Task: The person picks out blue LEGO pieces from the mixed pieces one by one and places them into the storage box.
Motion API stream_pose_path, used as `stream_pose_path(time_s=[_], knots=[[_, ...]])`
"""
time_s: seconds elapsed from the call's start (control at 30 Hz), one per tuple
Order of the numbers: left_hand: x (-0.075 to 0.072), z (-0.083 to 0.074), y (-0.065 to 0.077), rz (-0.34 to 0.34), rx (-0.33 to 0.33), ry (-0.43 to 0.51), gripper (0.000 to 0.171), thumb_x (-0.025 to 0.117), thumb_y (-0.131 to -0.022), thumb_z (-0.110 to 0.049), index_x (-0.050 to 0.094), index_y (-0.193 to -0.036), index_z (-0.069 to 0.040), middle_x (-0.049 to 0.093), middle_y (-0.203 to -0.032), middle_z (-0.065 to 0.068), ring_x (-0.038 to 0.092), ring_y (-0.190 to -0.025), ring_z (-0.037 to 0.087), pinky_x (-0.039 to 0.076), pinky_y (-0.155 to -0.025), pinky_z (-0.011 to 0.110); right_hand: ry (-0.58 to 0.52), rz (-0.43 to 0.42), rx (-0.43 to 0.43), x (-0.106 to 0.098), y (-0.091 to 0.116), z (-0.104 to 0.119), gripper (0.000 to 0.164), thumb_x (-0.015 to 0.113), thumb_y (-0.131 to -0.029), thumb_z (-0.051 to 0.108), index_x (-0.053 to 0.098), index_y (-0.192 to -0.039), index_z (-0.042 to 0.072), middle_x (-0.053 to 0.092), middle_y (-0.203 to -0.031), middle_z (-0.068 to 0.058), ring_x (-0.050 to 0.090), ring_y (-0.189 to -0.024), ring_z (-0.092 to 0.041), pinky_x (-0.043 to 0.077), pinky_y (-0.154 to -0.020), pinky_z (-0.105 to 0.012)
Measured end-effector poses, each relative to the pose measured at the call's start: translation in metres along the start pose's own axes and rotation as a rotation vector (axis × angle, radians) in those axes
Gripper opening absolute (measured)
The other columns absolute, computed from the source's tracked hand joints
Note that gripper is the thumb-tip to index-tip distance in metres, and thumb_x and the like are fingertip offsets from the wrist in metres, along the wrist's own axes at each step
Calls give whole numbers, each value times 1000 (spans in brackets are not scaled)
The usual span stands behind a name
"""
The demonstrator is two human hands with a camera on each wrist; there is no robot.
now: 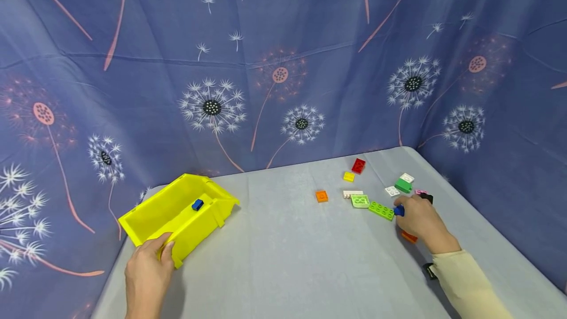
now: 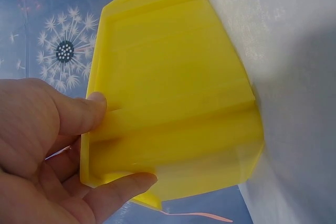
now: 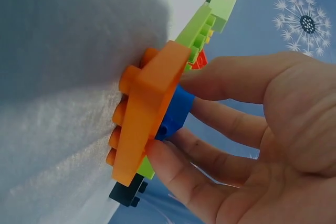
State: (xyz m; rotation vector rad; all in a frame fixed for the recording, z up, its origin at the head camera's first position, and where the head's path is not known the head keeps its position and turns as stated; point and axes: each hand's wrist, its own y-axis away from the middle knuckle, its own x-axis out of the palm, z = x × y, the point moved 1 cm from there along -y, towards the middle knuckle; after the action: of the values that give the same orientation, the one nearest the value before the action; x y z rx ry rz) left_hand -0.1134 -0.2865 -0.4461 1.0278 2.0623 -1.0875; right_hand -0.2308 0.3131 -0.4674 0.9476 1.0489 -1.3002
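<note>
My left hand (image 1: 148,272) grips the near rim of a yellow plastic bin (image 1: 201,233), thumb and fingers on either side of its wall in the left wrist view. One small blue brick (image 1: 197,205) lies inside this bin. At the table's right, my right hand (image 1: 421,220) pinches another blue brick (image 3: 179,109) between thumb and fingers. Beside it lie a long lime-green brick (image 1: 381,210) and an orange brick (image 3: 149,121), the latter upside down with its studs against the table and partly under the hand in the head view.
Around the right hand are a pale green brick (image 1: 360,201), a green brick (image 1: 403,185), white bricks (image 1: 392,191) and a black brick (image 1: 426,197). Farther off sit red (image 1: 358,165), yellow (image 1: 348,176) and small orange (image 1: 321,196) bricks. A patterned curtain (image 1: 283,28) borders the table.
</note>
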Motion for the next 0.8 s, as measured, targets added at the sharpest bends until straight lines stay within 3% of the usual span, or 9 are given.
stream_pose_path(time_s=[0.27,0.43,0.8], knots=[[-1,-1,-1,-2,7,3,27,73,-93,-5,75,-120,0,73,-112,26,65,-106,48,49,-91,65,3,-59,-55,7,-1,1,28,72,-78,1,72,-105,-5,66,-82,-14,52,-67,-24,45,-57,-36],[-1,-1,0,-1,-2,6,27,73,-94,-5,75,-120,0,73,-111,25,65,-105,46,49,-91,64,4,-99,-80,9,0,1,26,68,-76,-6,73,-102,-5,67,-80,-14,51,-65,-23,42,-53,-35],[0,-1,-1,0,-15,0,27,73,-94,-6,75,-120,1,73,-110,25,65,-105,46,49,-92,63,-8,-53,-52,7,0,0,23,61,-84,-8,74,-102,-1,66,-83,-12,49,-67,-24,40,-58,-37]])
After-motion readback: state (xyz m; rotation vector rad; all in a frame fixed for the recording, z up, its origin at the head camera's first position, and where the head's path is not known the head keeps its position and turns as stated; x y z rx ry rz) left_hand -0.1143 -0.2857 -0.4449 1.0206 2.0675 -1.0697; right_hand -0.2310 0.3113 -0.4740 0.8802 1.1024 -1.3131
